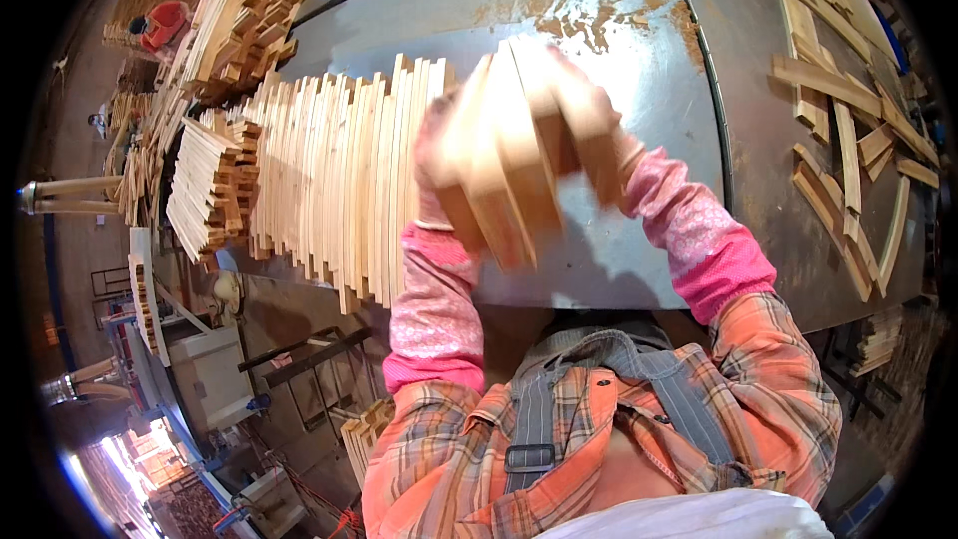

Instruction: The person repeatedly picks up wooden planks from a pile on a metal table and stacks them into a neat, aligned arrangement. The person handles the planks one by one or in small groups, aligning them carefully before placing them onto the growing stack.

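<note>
A small bundle of wooden strips point(504, 155), smeared by motion, is held up over the metal table between my two hands. My left hand point(431, 150) grips the bundle's left side, beside a long row of strips. On the far right side of the bundle, my right hand point(584, 90) is closed round it. The fingers of both hands are blurred and partly hidden by the wood. That row of pale wooden strips point(339, 170) stands packed side by side on the table, left of my left hand, with uneven ends.
The metal tabletop point(639, 250) has sawdust point(609, 10) scattered at its far side. Loose wooden pieces point(838, 130) lie crossed at the right. A tall stack of strips point(235, 30) stands at the far left. Beyond the left edge is a machine point(210, 369); a person in red point(165, 25) is in the distance.
</note>
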